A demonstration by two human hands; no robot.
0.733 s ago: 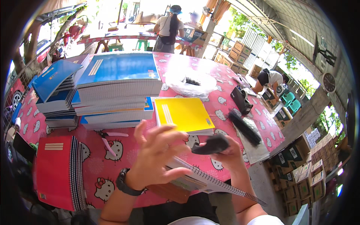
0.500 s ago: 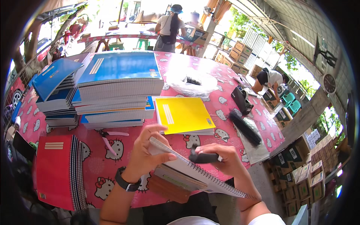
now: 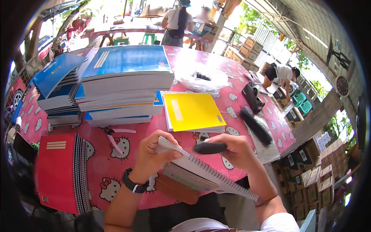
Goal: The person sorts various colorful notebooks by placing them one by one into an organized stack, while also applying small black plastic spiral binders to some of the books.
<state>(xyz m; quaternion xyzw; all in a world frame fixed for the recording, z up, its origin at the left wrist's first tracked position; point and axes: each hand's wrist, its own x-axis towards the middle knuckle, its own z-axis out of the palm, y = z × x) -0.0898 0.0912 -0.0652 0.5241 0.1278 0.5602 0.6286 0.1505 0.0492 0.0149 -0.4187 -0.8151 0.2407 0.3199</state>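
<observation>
A spiral-bound notebook (image 3: pixel 187 166) stands tilted in front of me, its wire coil running along the upper edge down to my right forearm. The fingers of my left hand (image 3: pixel 156 152) are closed on the notebook's top left corner, thumb on the near side. In my right hand (image 3: pixel 234 149) is a tool with a thick black handle (image 3: pixel 210 148), held just above the coil; its working end is hidden. Below the notebook, near the table's front edge, sits a brown block (image 3: pixel 176 188). Pink-handled pliers (image 3: pixel 114 140) lie on the table left of my hands.
Blue notebooks (image 3: pixel 127 63) are piled high at the back left. Red notebooks (image 3: pixel 58 166) lie stacked at the near left, and a yellow notebook (image 3: pixel 193 110) tops a small pile ahead. Black coils (image 3: pixel 255 125) and a black device (image 3: pixel 253 98) are on the right. Cartons (image 3: pixel 313 185) stand beyond the table.
My left fingers, lifted and spread before, have closed onto the notebook's corner. The black-handled tool has turned in my right hand and shifted slightly upward. The view has tilted a little.
</observation>
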